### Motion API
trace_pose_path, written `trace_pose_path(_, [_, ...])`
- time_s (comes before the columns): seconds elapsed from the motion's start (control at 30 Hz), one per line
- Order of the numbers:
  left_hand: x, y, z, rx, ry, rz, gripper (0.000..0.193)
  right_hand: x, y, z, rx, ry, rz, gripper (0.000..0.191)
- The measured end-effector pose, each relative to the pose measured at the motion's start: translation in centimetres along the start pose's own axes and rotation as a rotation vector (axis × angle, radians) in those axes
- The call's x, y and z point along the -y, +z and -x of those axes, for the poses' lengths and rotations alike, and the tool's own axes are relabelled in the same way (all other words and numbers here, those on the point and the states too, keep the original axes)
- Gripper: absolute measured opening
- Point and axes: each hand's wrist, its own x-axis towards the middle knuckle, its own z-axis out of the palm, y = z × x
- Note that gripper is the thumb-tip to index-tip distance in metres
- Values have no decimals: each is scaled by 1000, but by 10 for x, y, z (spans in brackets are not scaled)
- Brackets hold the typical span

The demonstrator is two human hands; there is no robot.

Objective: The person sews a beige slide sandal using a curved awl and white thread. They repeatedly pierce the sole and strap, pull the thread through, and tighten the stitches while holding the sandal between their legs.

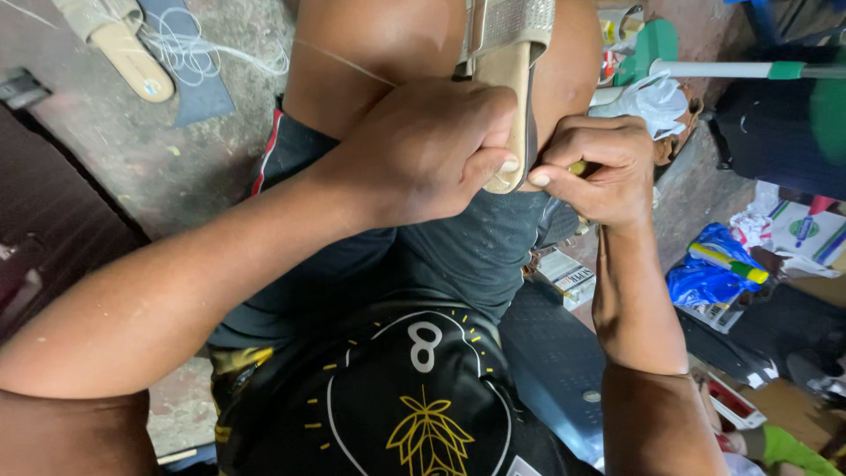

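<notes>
A beige sandal with a glittery strap stands on edge between my knees. My left hand grips its heel end, fingers wrapped around the sole. Pressed against the sole's edge, my right hand is closed on a small yellow-handled tool, most of which is hidden in the fist. A thin white thread runs from the sandal across my left knee toward the floor at upper left.
A matching beige sandal lies on the concrete floor at upper left beside loose white thread and a dark sheet. At right are a white plastic bag, a blue bag, small boxes and a green-and-white pole.
</notes>
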Motion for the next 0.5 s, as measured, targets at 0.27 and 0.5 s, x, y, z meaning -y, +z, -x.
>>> trace_pose_path(0.27, [3,-3,4,28,-35,-47,25,3,5,-2,7,26,55,17])
trace_pose_path(0.5, [7,3,7,44,-56,-54,27,0,6,1,28,20,61,17])
